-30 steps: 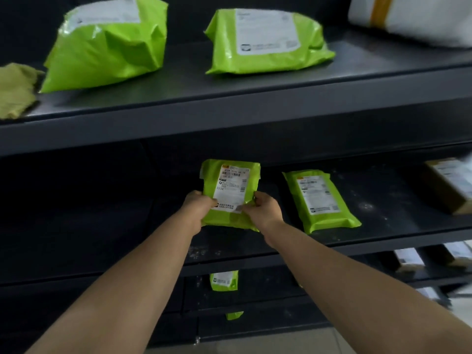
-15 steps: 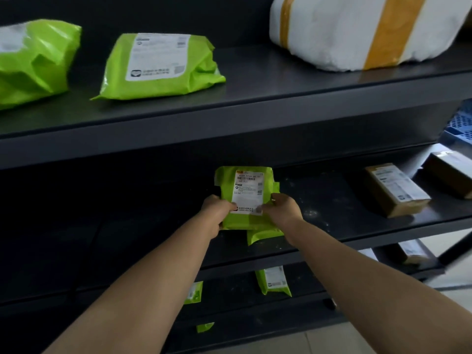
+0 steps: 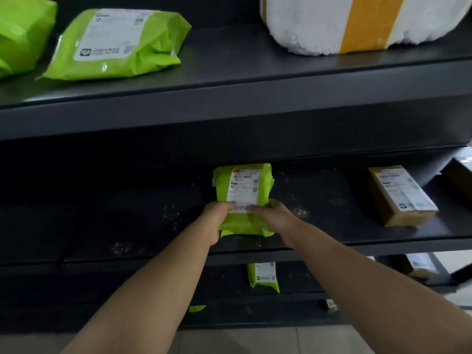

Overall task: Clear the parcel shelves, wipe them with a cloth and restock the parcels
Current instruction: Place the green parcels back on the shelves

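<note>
A: Where is the small green parcel (image 3: 242, 190)?

B: Over the middle shelf (image 3: 127, 221), roughly at its centre, with the white label facing up and its long side running from near to far. I cannot tell whether its underside rests on the shelf or hangs just above it.

A: And the hands?

B: Both are on it. The left hand (image 3: 217, 219) grips the near left corner and the right hand (image 3: 274, 215) grips the near right one. The fingers of each are curled round the wrapper, and their tips meet on the lower edge of the label.

A: What else is on that shelf?

B: A brown box (image 3: 401, 198) lies well to the right, label up. Pale specks dot the dark surface around the parcel.

A: And above?

B: On the top shelf (image 3: 229, 72) a large green parcel (image 3: 120, 44) lies to the left, with another green one cut off at the left edge. A white bundle (image 3: 319, 24) banded with yellow tape sits to the right.

A: Below?

B: A green packet (image 3: 263, 277) stands on the lower shelf (image 3: 298, 277), just under the forearms.
</note>
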